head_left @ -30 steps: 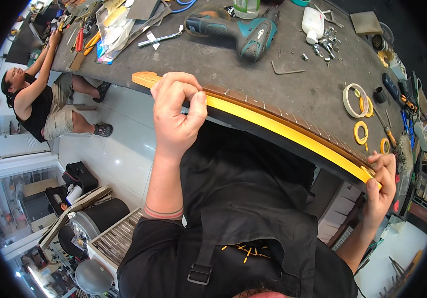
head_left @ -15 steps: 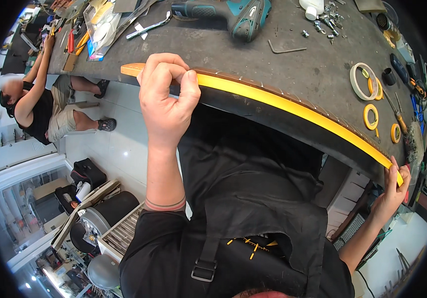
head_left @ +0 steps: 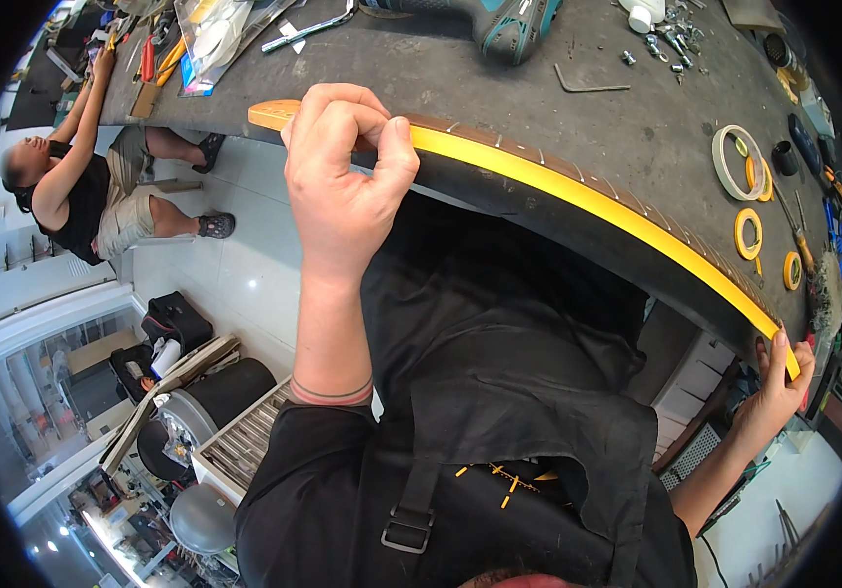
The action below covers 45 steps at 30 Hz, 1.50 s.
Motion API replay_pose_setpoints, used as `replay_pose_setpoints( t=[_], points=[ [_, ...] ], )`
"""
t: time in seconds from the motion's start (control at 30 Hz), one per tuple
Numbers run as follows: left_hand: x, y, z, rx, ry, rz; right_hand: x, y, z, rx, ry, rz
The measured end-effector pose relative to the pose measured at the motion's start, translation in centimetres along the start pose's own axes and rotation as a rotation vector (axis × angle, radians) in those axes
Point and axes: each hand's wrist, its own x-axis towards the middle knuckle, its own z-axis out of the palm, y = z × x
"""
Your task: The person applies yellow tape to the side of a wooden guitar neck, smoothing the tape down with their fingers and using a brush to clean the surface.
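1. Left hand (head_left: 347, 186) is holding the guitar neck (head_left: 588, 191) just beside its orange end (head_left: 269, 115): thumb and curled fingers are closing narrow around it.
2. Right hand (head_left: 779, 382) is pinching the opposite end between thumb and fingers, narrow too. Both hands are touching the neck, so neither is nearer; each is taking its own end.
3. Key relation: from the left hand, the neck is running rightward and toward the person, ending at the right hand. Long axis is following the bench's near edge; it's looking bowed, but the lens is bending edges, so can't tell true shape.
4. Yellow side is facing the person; brown fingerboard is facing the bench (head_left: 656, 127). Can't tell if the neck is resting on the bench or hanging just off it.
5. Count: two hands, one neck.
6. Beyond the neck: one hex key (head_left: 593, 86), one drill (head_left: 519, 29) (cropped), one white bottle (head_left: 643, 18), one wrench (head_left: 308, 32). Bolts (head_left: 677, 40) are lying loose, too bunched to count.
7. Near the right hand: at least four tape rolls (head_left: 721, 165), some overlapping.
8. Far left: one co-worker (head_left: 78, 196) is sitting, reaching to the bench.
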Motion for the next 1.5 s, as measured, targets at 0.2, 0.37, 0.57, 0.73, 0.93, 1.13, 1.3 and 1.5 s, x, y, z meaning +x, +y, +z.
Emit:
replay_pose_setpoints(
  t=[0.2, 0.37, 0.57, 0.73, 0.93, 1.13, 1.3, 1.5],
  points=[
    [0.2, 0.0, 0.2, -0.008, -0.002, 0.007, -0.6, -1.0, 0.8, -0.027, 0.008, -0.011],
    [0.3, 0.1, 0.2, 0.0, -0.003, -0.001, -0.6, -0.5, 0.4, -0.025, -0.016, -0.031],
    [0.3, 0.3, 0.2, -0.013, -0.003, -0.01, -0.6, -0.5, 0.3, -0.045, -0.02, -0.033],
    [0.4, 0.2, 0.2, -0.003, -0.004, 0.003, -0.7, -0.3, 0.1, -0.047, -0.032, -0.037],
    [0.4, 0.3, 0.3, -0.006, -0.004, -0.009, -0.6, -0.1, 0.0, -0.046, -0.044, -0.046],
    [0.4, 0.4, 0.3, -0.008, -0.002, -0.005, -0.7, -0.1, -0.1, -0.045, -0.045, -0.053],
    [0.4, 0.3, 0.3, -0.012, -0.002, -0.01, -0.6, -0.2, 0.1, -0.04, -0.046, -0.047],
    [0.2, 0.3, 0.3, 0.001, 0.004, -0.008, -0.8, -0.2, 0.1, -0.062, -0.056, -0.073]
  ],
)
